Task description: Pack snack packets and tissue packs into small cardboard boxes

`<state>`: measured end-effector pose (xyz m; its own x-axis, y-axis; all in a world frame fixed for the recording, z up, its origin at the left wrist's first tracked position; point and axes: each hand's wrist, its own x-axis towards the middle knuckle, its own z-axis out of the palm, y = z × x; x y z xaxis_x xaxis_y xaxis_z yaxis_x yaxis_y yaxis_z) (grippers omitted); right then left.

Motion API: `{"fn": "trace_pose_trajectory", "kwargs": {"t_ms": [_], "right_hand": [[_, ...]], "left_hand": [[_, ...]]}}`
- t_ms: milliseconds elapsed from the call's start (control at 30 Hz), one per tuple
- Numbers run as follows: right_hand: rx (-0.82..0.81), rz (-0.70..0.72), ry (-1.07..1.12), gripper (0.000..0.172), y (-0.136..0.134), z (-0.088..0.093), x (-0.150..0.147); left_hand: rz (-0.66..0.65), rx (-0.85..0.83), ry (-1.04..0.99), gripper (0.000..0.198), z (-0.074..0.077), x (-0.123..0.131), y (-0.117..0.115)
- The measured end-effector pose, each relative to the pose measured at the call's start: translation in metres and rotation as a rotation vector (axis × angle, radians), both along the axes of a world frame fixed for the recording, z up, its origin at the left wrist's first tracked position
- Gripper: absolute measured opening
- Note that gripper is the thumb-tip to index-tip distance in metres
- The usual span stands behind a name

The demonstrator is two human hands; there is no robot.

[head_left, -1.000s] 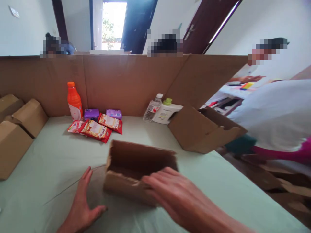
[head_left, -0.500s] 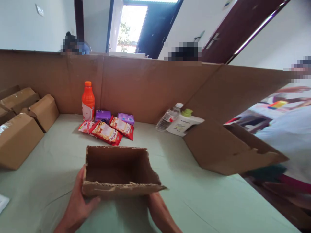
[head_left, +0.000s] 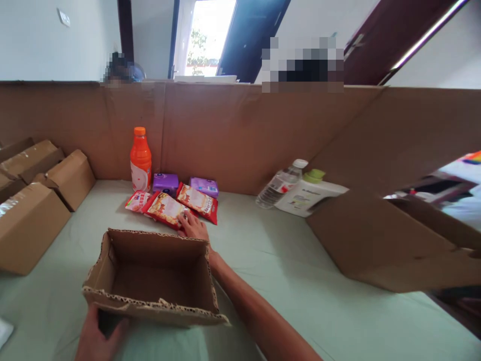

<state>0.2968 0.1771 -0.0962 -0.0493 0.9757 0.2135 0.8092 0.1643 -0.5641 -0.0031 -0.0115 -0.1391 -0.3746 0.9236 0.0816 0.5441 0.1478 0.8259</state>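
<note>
An open-topped cardboard box [head_left: 158, 313] with torn edges stands on the cloth in front of me, nothing visible inside. My left hand [head_left: 98, 337] grips its near left corner, thumb along the front wall. Past the box's far right corner reaches my right hand [head_left: 194, 226], fingers stretched and apart. Its fingertips rest on the right end of a red snack packet [head_left: 165, 206]. Beside that lie a second red snack packet [head_left: 198, 201] and a small pink packet [head_left: 137, 200]. Behind them are two purple packs, the left pack [head_left: 165, 184] and the right pack [head_left: 205, 186].
An orange drink bottle [head_left: 140, 160] stands at the back. A clear water bottle [head_left: 280, 185] and a white bottle with green cap [head_left: 306, 196] lean by a large carton [head_left: 387, 240]. Several cardboard boxes [head_left: 35, 225] stand left. A cardboard wall [head_left: 225, 135] closes the back.
The box has shifted left and toward me, turning slightly. My right hand has left its underside and reached forward to the red snack packet. My left hand stays on the box. The view has swung right.
</note>
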Motion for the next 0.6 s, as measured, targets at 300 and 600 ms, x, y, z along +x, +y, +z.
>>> {"fn": "trace_pose_trajectory", "kwargs": {"t_ms": [300,600], "right_hand": [[-0.041,-0.006,-0.147,0.032,0.01,0.019,0.033],[-0.238,0.114,-0.163,0.039,0.091,0.043,-0.022]], "left_hand": [[-0.055,-0.03,-0.006,0.064,-0.006,-0.008,0.0],[-0.124,0.037,0.016,0.069,0.004,-0.01,0.001]]}}
